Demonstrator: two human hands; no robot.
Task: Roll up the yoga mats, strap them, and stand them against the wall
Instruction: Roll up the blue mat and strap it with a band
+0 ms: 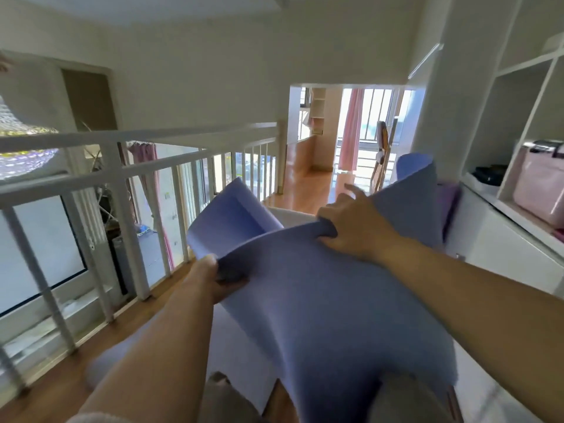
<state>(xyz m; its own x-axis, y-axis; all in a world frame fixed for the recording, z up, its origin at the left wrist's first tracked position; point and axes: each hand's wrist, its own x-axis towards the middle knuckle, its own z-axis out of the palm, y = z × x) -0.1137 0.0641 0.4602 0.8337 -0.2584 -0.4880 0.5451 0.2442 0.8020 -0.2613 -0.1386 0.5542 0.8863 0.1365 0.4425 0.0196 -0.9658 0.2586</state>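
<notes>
A blue-purple yoga mat (320,294) hangs unrolled in the air in front of me, its top edge lifted and curling at both corners. My left hand (213,276) grips the mat's left part from below, thumb on top. My right hand (351,224) pinches the mat's upper edge near the middle, index finger stretched out. The mat's lower end drops toward my knees and the floor. A pink-purple mat (447,203) shows behind the blue one's right corner, partly hidden.
A white railing (128,166) runs along the left over a drop to the room below. White shelves and a cabinet (500,239) stand on the right, holding a pink bag (540,190). Wooden floor (308,190) leads ahead to a window with pink curtains.
</notes>
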